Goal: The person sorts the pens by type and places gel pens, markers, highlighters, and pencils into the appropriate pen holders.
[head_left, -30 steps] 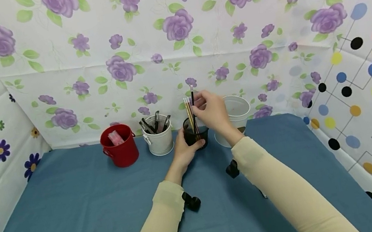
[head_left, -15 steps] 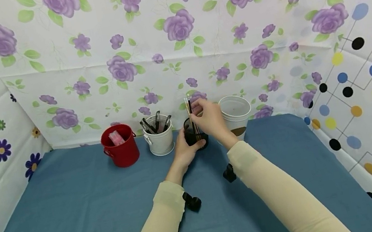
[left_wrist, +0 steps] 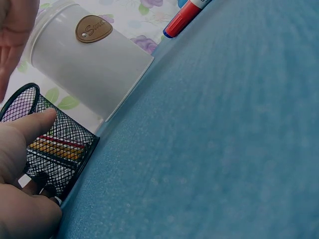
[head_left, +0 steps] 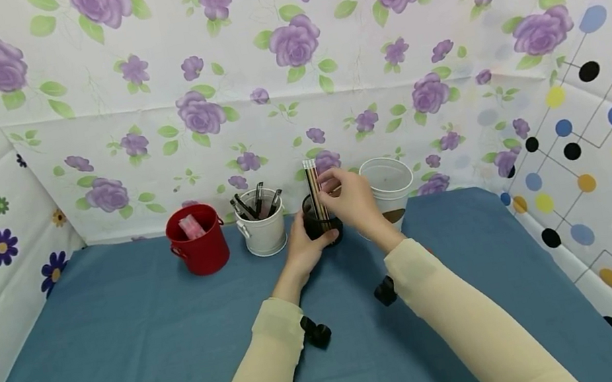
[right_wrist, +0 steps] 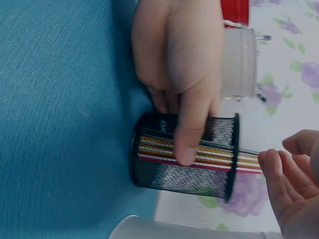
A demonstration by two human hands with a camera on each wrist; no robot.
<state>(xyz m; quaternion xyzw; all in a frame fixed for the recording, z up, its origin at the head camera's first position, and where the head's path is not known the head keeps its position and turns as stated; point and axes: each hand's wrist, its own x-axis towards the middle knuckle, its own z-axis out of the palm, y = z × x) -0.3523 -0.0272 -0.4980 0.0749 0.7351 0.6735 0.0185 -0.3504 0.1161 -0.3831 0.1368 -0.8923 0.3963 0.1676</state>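
Note:
My left hand [head_left: 303,253] grips a black mesh pencil cup [right_wrist: 174,179], its thumb lying along the near side. Several pencils [head_left: 313,183] with dark, yellow and red sides stand upright together in the cup, their tops above the rim. Beside those tops is my right hand [head_left: 353,200]. In the right wrist view its fingers [right_wrist: 274,179] are loosely bent close to the pencil ends, with nothing between them and the thumb; whether they touch the pencils I cannot tell.
Left of the cup stand a white bucket [head_left: 265,236] with several black pens and a red bucket [head_left: 202,250] holding a pink item. A larger white bucket [left_wrist: 92,57] is just right. A red marker [left_wrist: 182,21] lies beyond it on the blue cloth [head_left: 156,354].
My right hand has lowered a black pencil into the cup among the others and let go, then shifted slightly right. The left hand keeps holding the cup in place.

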